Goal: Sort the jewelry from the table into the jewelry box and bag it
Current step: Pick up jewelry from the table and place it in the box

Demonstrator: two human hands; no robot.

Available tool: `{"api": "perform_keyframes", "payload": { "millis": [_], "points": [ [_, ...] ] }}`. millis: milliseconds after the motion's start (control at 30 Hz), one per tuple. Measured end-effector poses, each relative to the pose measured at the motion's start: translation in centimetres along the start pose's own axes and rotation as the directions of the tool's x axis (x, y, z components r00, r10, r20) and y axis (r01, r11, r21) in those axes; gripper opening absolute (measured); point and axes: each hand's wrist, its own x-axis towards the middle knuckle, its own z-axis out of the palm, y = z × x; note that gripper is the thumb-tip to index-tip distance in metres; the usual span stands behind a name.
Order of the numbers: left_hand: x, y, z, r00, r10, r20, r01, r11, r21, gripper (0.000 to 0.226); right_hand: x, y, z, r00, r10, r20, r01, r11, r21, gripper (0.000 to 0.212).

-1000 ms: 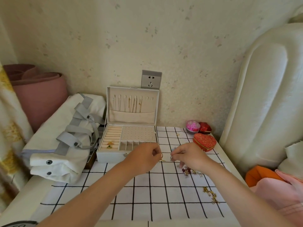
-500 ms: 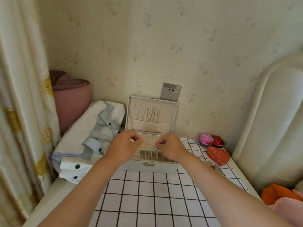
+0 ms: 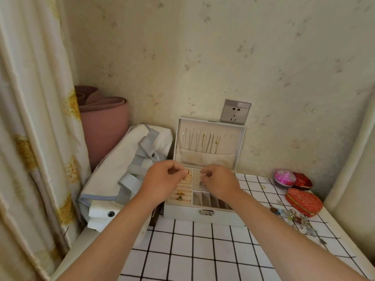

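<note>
Now pinching ring [image 3: 187,171] in left hand [image 3: 164,183] above box [image 3: 203,217], right hand [image 3: 220,184] curled, hold unclear; might drop if loosened.

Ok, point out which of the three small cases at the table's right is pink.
The round pink case, leftmost of the three by the wall. The small red box beside it and the heart-shaped box in front are both red.

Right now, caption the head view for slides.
Left hand pinches a gold ring over the open jewelry box, right hand alongside.
</note>
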Motion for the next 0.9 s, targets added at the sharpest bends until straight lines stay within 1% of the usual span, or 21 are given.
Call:
{"api": "perform_keyframes", "payload": {
  "millis": [33,100,167,233,300,367,400,467,533,600,633,733,767,800,867,900],
  "points": [
    [0.0,0.2,0.0,1.000,-0.024,-0.012,0.023,0.998,-0.058,0.004,-0.2,-0.6,-0.2,0.998,-0.054,-0.029,0.057,0.995,0.086,0.022],
    [0.0,0.3,0.1,0.997,-0.081,-0.015,0.078,0.984,-0.160,0.006,-0.8,-1.9,-0.6,0.982,-0.177,-0.072,0.191,0.937,0.292,0.029],
    [0.2,0.2,0.1,0.990,-0.141,-0.010,0.134,0.960,-0.245,0.009,-1.6,-3.1,-1.0,0.964,-0.262,-0.046,0.255,0.863,0.436,0.038],
    [0.4,0.0,0.1,0.979,-0.204,-0.014,0.188,0.927,-0.324,0.011,-2.1,-4.0,-1.1,0.950,-0.312,0.002,0.274,0.837,0.474,0.043],
    [0.5,-0.1,0.0,0.970,-0.244,0.004,0.228,0.901,-0.370,0.012,-2.3,-4.5,-1.0,0.949,-0.314,-0.014,0.287,0.848,0.445,0.040],
    [0.5,0.0,0.2,0.963,-0.263,0.065,0.266,0.871,-0.413,0.014,-2.0,-4.6,-1.0,0.954,-0.290,-0.081,0.295,0.850,0.436,0.029],
    [0.5,0.0,0.3,0.960,-0.266,0.090,0.278,0.856,-0.436,0.014,-1.8,-4.5,-1.1,0.957,-0.272,-0.098,0.286,0.841,0.460,0.023],
    [0.8,0.2,0.2,0.962,-0.256,0.095,0.271,0.848,-0.455,0.012,-1.5,-4.6,-1.4,0.969,-0.237,-0.066,0.233,0.804,0.547,0.013],
    [1.0,0.2,-0.2,0.972,-0.217,0.088,0.233,0.876,-0.422,0.013,-1.4,-4.7,-1.9,0.980,-0.194,0.033,0.131,0.768,0.627,0.010],
    [1.2,0.1,-0.6,0.985,-0.141,0.100,0.165,0.936,-0.309,0.018,-1.4,-4.6,-2.2,0.976,-0.155,0.152,0.011,0.736,0.676,0.010],
    [1.2,0.0,-0.7,0.989,-0.106,0.106,0.131,0.957,-0.259,0.017,-1.5,-4.5,-2.2,0.972,-0.139,0.190,-0.034,0.714,0.699,0.012],
    [1.1,-0.5,-0.6,0.997,-0.047,0.062,0.058,0.979,-0.197,0.009,-1.5,-4.4,-2.0,0.973,-0.093,0.211,-0.104,0.637,0.763,0.021],
    [1.2,-0.7,-0.5,0.999,-0.042,0.035,0.047,0.983,-0.176,0.007,-1.5,-4.4,-1.8,0.976,-0.085,0.199,-0.100,0.637,0.765,0.024],
    [1.2,-1.0,-0.5,0.999,-0.043,0.011,0.045,0.987,-0.154,0.006,-1.5,-4.4,-1.6,0.980,-0.085,0.179,-0.079,0.659,0.748,0.025],
    [1.4,-1.5,-0.4,0.999,-0.046,-0.012,0.044,0.993,-0.109,0.006,-1.5,-4.3,-1.1,0.986,-0.098,0.131,-0.015,0.742,0.670,0.021],
    [1.5,-1.8,-0.3,0.999,-0.036,-0.013,0.035,0.998,-0.057,0.006,-1.4,-4.2,-0.7,0.990,-0.100,0.104,0.014,0.784,0.621,0.017]
  ]
}}
